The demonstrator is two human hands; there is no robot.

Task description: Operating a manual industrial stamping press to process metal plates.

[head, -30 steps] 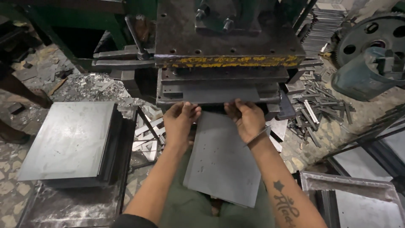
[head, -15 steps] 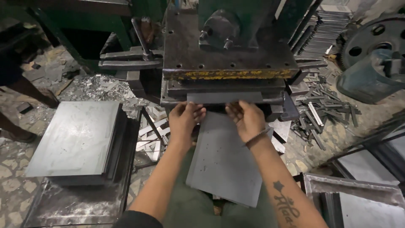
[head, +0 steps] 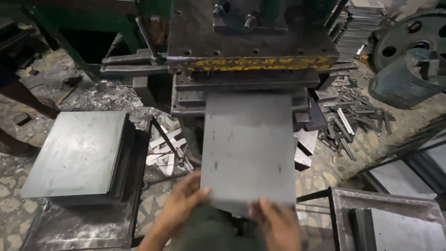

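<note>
Both hands now at 6 o'clock, gripping the near edge of the grey metal sheet. Left hand pinches the near-left corner, thumb on top, fingers under. Right hand clamps the near edge right of centre, thumb on top

Vs 1 s ago: hands were up at 12 o'clock against the mouth of the press, sitting on the sheet's far end. They've pulled back toward the body; the sheet now shows bare for nearly its full length

Sheet sits dead centre, far edge tucked into the press slot under the yellow-striped bar, near edge overhanging toward the body. Roughly level, long axis running 12 to 6

Surroundings unchanged: stack of metal sheets at 9 o'clock, well apart from the left hand. Scrap strips heaped at 2 o'clock on the floor. Metal tray at 4 o'clock, near the right hand, not touching. Large gear wheel at 1–2 o'clock
</note>
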